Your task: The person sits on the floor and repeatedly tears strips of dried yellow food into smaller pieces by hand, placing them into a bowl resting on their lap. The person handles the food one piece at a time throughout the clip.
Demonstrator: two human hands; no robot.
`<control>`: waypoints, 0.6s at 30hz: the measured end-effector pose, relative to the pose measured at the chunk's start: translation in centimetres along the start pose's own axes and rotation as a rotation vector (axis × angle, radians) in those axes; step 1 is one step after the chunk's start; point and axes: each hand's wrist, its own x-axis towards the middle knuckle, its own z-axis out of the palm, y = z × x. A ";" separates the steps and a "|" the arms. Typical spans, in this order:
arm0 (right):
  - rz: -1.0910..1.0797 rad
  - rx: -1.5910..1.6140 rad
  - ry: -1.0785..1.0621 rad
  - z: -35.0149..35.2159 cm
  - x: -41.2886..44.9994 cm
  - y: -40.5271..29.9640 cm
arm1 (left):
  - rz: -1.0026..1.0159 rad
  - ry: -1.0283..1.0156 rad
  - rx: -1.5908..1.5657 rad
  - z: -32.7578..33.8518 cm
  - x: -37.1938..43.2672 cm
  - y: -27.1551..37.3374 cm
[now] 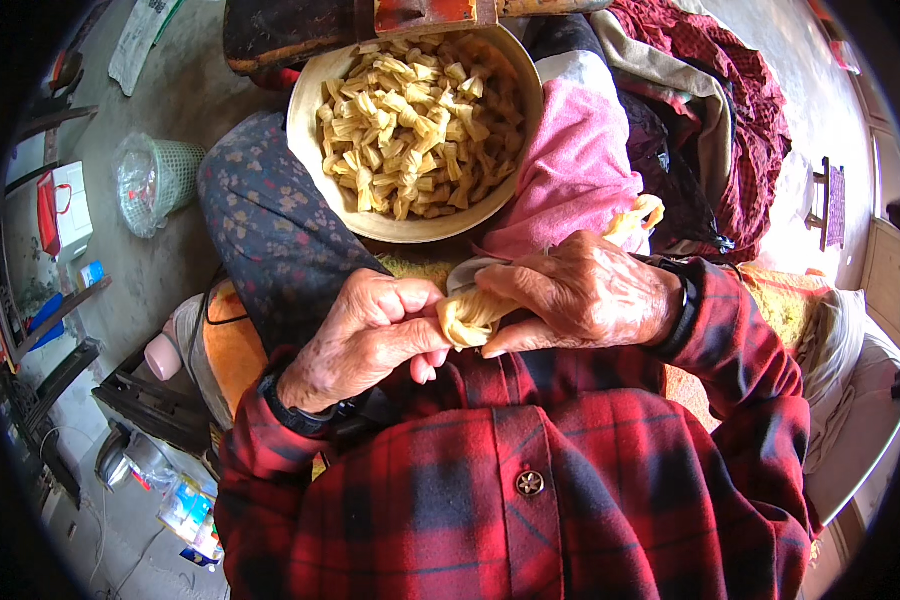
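Observation:
Close to my chest, both hands hold one pale yellow strip of tofu skin (468, 318), bent into a loop. My left hand (379, 330) pinches the loop's left side between thumb and fingers. The other side is gripped by my right hand (581, 296), whose fingers hide part of the strip. More yellow strip (637, 216) shows just beyond the right hand, over a pink towel (570, 161); whether it joins the held piece is hidden. A round metal basin (412, 231) stands between my knees. Inside it lies a heap of knotted tofu-skin strips (412, 127).
A dark wooden piece with a red block (435, 15) overhangs the basin's far rim. At left on the floor stands a pale green mesh bin (172, 172) lined with plastic. Red checked cloth (757, 112) and a black plastic bag (656, 161) lie by my right leg.

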 end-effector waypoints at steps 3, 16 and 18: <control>-0.018 0.069 0.024 -0.3 -0.1 -0.2 | -0.050 -0.044 0.050 -0.4 -0.5 0.4; 0.119 0.434 -0.012 0.8 -1.4 1.0 | 0.023 -0.050 0.121 -1.2 -1.1 -1.3; 0.120 0.440 0.007 0.6 -1.5 1.1 | 0.076 -0.062 0.210 -1.1 -0.8 -1.3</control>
